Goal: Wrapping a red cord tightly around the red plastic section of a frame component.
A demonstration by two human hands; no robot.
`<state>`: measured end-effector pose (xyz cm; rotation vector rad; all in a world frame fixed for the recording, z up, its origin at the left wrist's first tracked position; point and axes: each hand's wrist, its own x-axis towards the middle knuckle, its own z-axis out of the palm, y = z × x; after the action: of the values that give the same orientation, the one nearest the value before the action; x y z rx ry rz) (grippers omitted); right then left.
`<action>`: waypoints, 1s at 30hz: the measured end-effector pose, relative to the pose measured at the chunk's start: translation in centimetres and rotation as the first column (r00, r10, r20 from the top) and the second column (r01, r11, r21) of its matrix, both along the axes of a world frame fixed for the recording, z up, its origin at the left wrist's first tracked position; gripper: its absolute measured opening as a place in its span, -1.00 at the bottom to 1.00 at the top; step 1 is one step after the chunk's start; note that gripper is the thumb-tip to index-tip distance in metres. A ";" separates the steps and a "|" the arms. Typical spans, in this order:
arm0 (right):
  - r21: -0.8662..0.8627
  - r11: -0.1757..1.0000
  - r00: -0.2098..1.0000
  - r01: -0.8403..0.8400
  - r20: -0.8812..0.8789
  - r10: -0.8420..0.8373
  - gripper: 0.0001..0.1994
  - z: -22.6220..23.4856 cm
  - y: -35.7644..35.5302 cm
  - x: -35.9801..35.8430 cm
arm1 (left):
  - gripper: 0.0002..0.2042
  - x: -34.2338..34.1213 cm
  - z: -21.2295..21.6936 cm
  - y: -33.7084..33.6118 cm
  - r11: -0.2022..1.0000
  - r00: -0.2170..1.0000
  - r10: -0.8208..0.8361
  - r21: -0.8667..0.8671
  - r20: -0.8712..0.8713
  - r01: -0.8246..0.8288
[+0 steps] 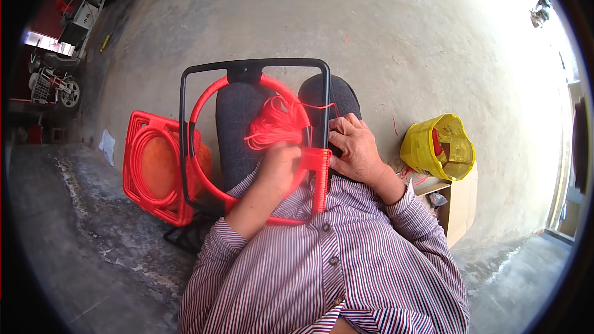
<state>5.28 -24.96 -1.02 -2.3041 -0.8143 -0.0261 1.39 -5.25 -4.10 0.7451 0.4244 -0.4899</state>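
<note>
1 blk frame | red ring | cord bundle, prob. nylon

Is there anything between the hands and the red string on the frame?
Nothing visible. The left hand touches the bundle of red cord directly, and the right hand presses on the black frame beside the wrapped red section. Neither has anything in its way.

A black frame with a red ring inside stands tilted on the lap. Red cord bunches inside the ring, and tight red wrapping covers the frame's lower right side.
</note>
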 end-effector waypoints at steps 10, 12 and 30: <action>0.746 0.329 0.672 0.579 -0.665 0.326 -0.78 -0.1 -10.0 -0.9 | -0.59 0.2 -0.7 -0.3 0.993 0.998 0.056 -0.102 -0.009 -0.057; 0.827 0.224 0.699 0.516 -0.558 0.447 -0.72 0.7 -13.7 -1.2 | -0.62 0.1 0.2 -0.4 0.995 0.998 0.065 -0.073 0.006 -0.065; 0.420 0.779 0.527 0.466 -0.839 0.137 -0.80 2.0 -2.1 -1.2 | -0.85 -0.9 2.2 -0.9 0.994 0.993 -0.001 0.107 0.117 -0.012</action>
<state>4.13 -27.04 1.01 -1.4430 0.0002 0.6215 0.48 -6.14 -1.90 0.8720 0.3453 -0.4186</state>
